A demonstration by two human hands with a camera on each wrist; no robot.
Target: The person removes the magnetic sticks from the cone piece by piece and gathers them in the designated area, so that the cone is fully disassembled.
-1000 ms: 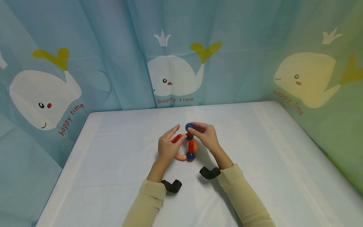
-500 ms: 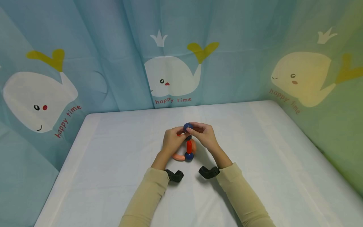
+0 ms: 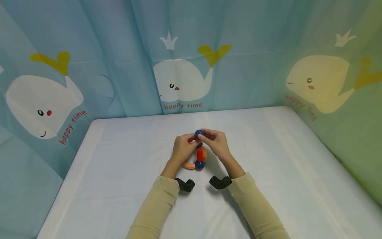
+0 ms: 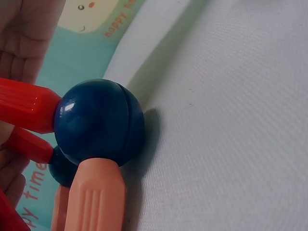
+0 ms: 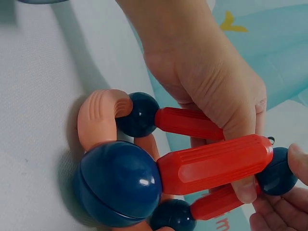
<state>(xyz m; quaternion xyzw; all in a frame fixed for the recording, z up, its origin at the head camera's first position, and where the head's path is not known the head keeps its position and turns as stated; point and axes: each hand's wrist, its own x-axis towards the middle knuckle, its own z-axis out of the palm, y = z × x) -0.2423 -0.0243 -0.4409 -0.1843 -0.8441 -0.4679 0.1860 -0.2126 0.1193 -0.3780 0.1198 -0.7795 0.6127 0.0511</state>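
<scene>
A toy frame of balls and rods stands on the white table. Curved orange rods [image 3: 188, 165] form its base, joined by dark blue balls [image 3: 199, 164]. Red rods [image 5: 214, 163] rise from these balls and slant together towards an upper blue ball [image 5: 276, 173]. My right hand [image 3: 218, 142] pinches that upper ball between thumb and fingers. From the left, my left hand [image 3: 183, 147] pinches a red rod just below it, with the thumb tip [image 5: 245, 190] on the rod. The left hand hides the frame's left side in the head view.
The white table [image 3: 119, 166] reaches back to a blue curtain [image 3: 125, 66] printed with whales. A black camera mount sits on each wrist, the left one [image 3: 185, 185] and the right one [image 3: 220, 182], both above the table in front of the frame.
My left hand has moved right from the tilted red rod's side and now grips near the upper ball. The right hand keeps its hold on that ball, almost still.
</scene>
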